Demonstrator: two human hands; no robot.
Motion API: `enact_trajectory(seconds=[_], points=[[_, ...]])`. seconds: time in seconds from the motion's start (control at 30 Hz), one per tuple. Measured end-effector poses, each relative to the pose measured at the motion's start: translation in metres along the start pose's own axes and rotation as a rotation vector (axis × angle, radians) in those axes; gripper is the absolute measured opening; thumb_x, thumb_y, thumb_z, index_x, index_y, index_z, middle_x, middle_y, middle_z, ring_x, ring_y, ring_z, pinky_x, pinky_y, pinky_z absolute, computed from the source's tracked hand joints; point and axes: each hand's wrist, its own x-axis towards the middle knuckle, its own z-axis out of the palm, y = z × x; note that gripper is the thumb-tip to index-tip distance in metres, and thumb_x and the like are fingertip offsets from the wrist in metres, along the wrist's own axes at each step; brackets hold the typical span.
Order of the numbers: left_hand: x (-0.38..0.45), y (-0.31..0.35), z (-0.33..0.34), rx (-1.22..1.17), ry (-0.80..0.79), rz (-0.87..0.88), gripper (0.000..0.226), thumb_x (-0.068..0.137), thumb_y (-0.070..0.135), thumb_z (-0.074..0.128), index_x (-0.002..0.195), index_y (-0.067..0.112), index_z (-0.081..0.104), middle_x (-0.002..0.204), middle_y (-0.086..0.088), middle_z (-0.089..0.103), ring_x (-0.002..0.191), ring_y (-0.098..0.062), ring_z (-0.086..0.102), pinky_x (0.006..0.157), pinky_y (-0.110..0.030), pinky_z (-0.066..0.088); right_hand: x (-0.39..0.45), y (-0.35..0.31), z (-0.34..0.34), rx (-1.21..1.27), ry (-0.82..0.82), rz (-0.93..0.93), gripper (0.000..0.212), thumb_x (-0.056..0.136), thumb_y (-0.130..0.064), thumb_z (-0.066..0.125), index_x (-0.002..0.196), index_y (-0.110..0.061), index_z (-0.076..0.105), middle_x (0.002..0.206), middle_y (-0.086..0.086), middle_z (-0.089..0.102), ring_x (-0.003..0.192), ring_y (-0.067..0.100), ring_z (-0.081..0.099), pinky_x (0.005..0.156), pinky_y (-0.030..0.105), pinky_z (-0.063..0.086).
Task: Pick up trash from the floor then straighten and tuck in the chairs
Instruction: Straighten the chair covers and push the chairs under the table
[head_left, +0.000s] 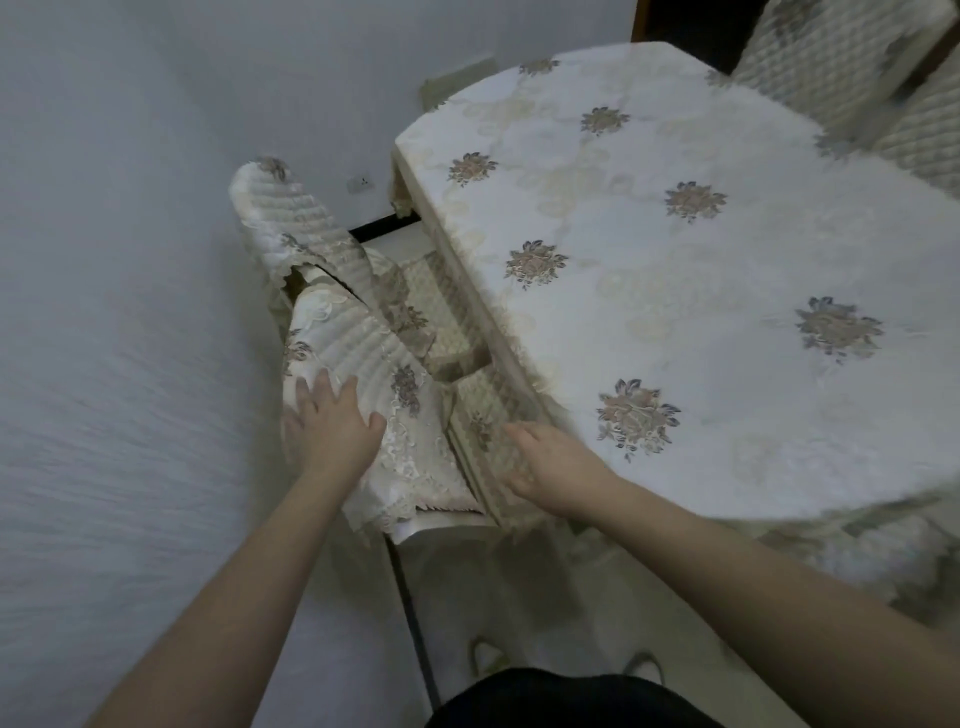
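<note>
Two chairs with quilted cream floral covers stand along the left side of the table. My left hand (332, 421) rests with spread fingers on the top of the near chair's backrest (363, 364). My right hand (540, 462) lies flat on that chair's checked seat cushion (488, 410), right at the table's edge. The far chair (291, 218) stands behind it, its seat partly under the table. The frame is blurred by motion. No trash shows on the floor.
A round table (675, 270) with a white floral embroidered cloth fills the right side. A white wall (130, 260) runs close on the left. More covered chairs (831, 62) stand at the far right. My feet (566, 660) are on pale floor below.
</note>
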Motion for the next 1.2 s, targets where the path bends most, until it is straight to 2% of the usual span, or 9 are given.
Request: enact_trajectory(seconds=[0.1, 0.23, 0.4, 0.53, 0.67, 0.83, 0.97, 1.07, 1.2], points=[[-0.041, 0.043, 0.014, 0.022, -0.019, 0.123, 0.059, 0.090, 0.042, 0.046, 0.145, 0.023, 0.033, 0.158, -0.007, 0.017, 0.146, -0.026, 0.005, 0.114, -0.055, 0.008, -0.037, 0.050, -0.015, -0.082, 0.050, 0.045, 0.070, 0.093, -0.046, 0.046, 0.150, -0.019, 0.016, 0.155, 0.007, 0.024, 0.141, 0.023, 0.023, 0.115, 0.039, 0.022], [-0.083, 0.111, 0.029, -0.050, -0.099, 0.284, 0.058, 0.093, 0.042, 0.046, 0.145, 0.021, 0.033, 0.157, -0.005, 0.023, 0.144, -0.025, 0.016, 0.114, -0.052, 0.019, -0.089, 0.101, -0.030, -0.089, 0.136, 0.112, 0.068, 0.093, -0.046, 0.044, 0.150, -0.019, 0.017, 0.155, 0.005, 0.025, 0.142, 0.023, 0.022, 0.112, 0.038, 0.025], [-0.121, 0.196, 0.032, -0.060, -0.121, 0.469, 0.062, 0.090, 0.043, 0.045, 0.146, 0.020, 0.033, 0.156, -0.007, 0.026, 0.144, -0.024, 0.018, 0.115, -0.043, 0.018, -0.140, 0.137, -0.037, -0.068, 0.166, 0.162, 0.069, 0.095, -0.045, 0.043, 0.151, -0.020, 0.012, 0.157, 0.005, 0.019, 0.144, 0.021, 0.017, 0.115, 0.035, 0.018], [-0.144, 0.254, 0.030, -0.090, -0.116, 0.623, 0.064, 0.085, 0.048, 0.039, 0.143, 0.021, 0.039, 0.155, -0.005, 0.028, 0.144, -0.027, 0.022, 0.114, -0.048, 0.023, -0.173, 0.164, -0.042, -0.059, 0.195, 0.242, 0.070, 0.095, -0.046, 0.041, 0.152, -0.020, 0.010, 0.158, 0.006, 0.016, 0.145, 0.022, 0.013, 0.116, 0.037, 0.016], [-0.160, 0.294, 0.035, -0.102, -0.112, 0.786, 0.064, 0.081, 0.049, 0.035, 0.137, 0.020, 0.044, 0.153, -0.004, 0.033, 0.141, -0.027, 0.027, 0.109, -0.052, 0.031, -0.209, 0.188, -0.043, -0.029, 0.258, 0.359, 0.070, 0.093, -0.045, 0.045, 0.151, -0.019, 0.014, 0.157, 0.008, 0.020, 0.144, 0.023, 0.017, 0.116, 0.038, 0.017], [-0.177, 0.331, 0.044, -0.039, -0.199, 0.914, 0.066, 0.084, 0.051, 0.029, 0.145, 0.026, 0.033, 0.158, -0.002, 0.022, 0.146, -0.024, 0.013, 0.116, -0.049, 0.016, -0.255, 0.204, -0.042, -0.011, 0.327, 0.537, 0.069, 0.094, -0.043, 0.045, 0.151, -0.018, 0.014, 0.157, 0.007, 0.020, 0.145, 0.023, 0.015, 0.116, 0.037, 0.014], [-0.188, 0.358, 0.051, -0.009, -0.223, 1.061, 0.074, 0.080, 0.057, 0.018, 0.147, 0.026, 0.030, 0.159, 0.001, 0.017, 0.147, -0.022, 0.009, 0.116, -0.049, 0.013, -0.299, 0.206, -0.038, 0.052, 0.407, 0.705, 0.066, 0.095, -0.045, 0.042, 0.151, -0.021, 0.015, 0.156, 0.003, 0.022, 0.144, 0.020, 0.017, 0.116, 0.037, 0.015], [-0.205, 0.382, 0.057, 0.008, -0.252, 1.152, 0.068, 0.086, 0.054, 0.024, 0.148, 0.026, 0.029, 0.160, 0.000, 0.016, 0.147, -0.023, 0.009, 0.116, -0.048, 0.014, -0.335, 0.209, -0.033, 0.041, 0.399, 0.788, 0.065, 0.096, -0.043, 0.041, 0.150, -0.021, 0.014, 0.157, 0.003, 0.020, 0.145, 0.019, 0.013, 0.115, 0.034, 0.011], [-0.236, 0.413, 0.063, 0.010, -0.285, 1.252, 0.067, 0.081, 0.048, 0.033, 0.141, 0.020, 0.044, 0.153, -0.007, 0.035, 0.141, -0.030, 0.029, 0.109, -0.054, 0.029, -0.375, 0.215, -0.027, 0.062, 0.448, 0.926, 0.066, 0.096, -0.044, 0.042, 0.151, -0.022, 0.013, 0.158, 0.002, 0.018, 0.145, 0.019, 0.014, 0.116, 0.036, 0.013]])
